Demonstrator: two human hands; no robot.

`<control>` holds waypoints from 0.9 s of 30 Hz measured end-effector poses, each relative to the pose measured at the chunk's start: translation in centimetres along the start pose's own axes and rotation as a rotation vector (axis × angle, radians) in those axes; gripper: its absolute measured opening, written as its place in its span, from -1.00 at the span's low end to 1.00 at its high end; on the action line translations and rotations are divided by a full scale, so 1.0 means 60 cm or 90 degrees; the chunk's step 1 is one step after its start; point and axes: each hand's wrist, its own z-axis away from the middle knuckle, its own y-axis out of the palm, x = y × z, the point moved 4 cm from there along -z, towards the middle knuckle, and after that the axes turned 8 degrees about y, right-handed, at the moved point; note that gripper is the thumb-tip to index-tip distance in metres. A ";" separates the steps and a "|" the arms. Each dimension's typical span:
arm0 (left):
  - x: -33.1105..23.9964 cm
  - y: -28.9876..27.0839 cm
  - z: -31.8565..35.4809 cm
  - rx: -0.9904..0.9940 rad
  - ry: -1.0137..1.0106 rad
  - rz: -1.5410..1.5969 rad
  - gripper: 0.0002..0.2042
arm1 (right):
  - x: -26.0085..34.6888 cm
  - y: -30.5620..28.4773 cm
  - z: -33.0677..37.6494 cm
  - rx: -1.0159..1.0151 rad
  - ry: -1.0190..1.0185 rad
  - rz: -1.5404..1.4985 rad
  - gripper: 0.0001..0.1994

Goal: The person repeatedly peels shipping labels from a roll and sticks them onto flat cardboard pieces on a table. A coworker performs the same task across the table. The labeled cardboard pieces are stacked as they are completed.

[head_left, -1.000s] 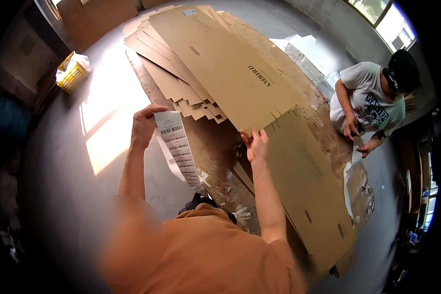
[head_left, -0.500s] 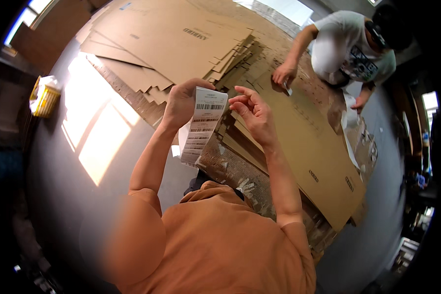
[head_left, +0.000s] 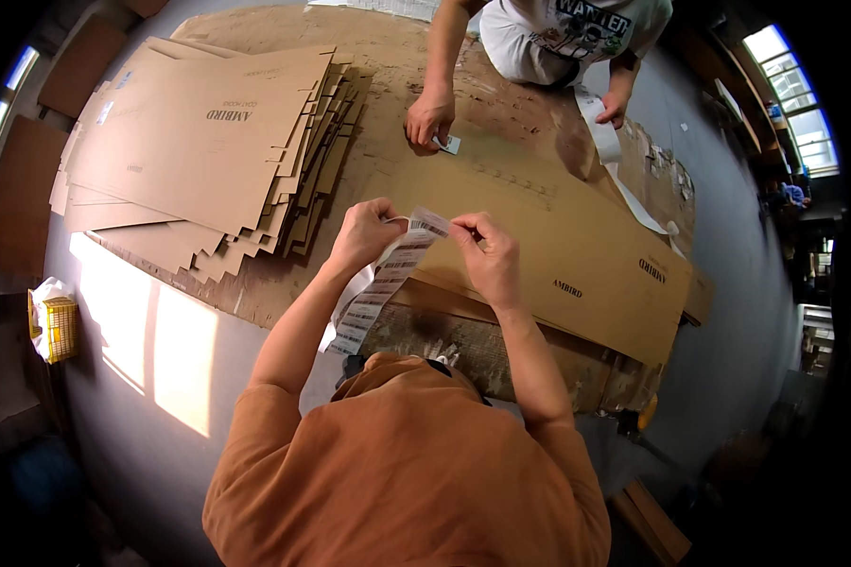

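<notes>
My left hand point(head_left: 364, 236) is closed on a long strip of white barcode labels point(head_left: 384, 281), which hangs down toward my body. At the strip's upper end, my right hand point(head_left: 492, 257) pinches the edge of the top label point(head_left: 428, 223) between thumb and finger. That label tilts away from the rest of the strip; whether it is fully off the backing I cannot tell. Beyond and beneath my right hand lies a flattened cardboard carton point(head_left: 577, 241) with dark print, on top of other sheets.
A stack of flattened cartons point(head_left: 189, 137) covers the table's left side. Across the table, a co-worker's hand point(head_left: 430, 118) presses a small label point(head_left: 449, 145) on the carton; their other hand point(head_left: 616, 107) holds a white label strip point(head_left: 607, 142). A yellow basket point(head_left: 59, 326) stands at far left.
My right hand, earlier apart from the strip with fingers spread, now pinches the top label's edge. The strip's upper end has bent rightward. The whole view has shifted.
</notes>
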 end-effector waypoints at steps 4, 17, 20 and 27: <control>0.091 0.048 -0.030 -0.014 -0.046 -0.018 -0.74 | -0.126 -0.015 -0.050 -0.002 0.253 -0.135 -0.91; 0.117 0.072 -0.030 -0.075 -0.070 -0.064 -0.68 | -0.320 0.078 -0.232 0.036 0.289 0.058 -0.83; 0.124 0.073 -0.032 -0.073 -0.082 -0.056 -0.68 | -0.326 0.097 -0.246 0.039 0.305 0.136 -0.80; 0.122 0.073 -0.033 -0.050 -0.081 -0.068 -0.73 | -0.297 0.102 -0.250 0.024 0.275 0.229 -0.82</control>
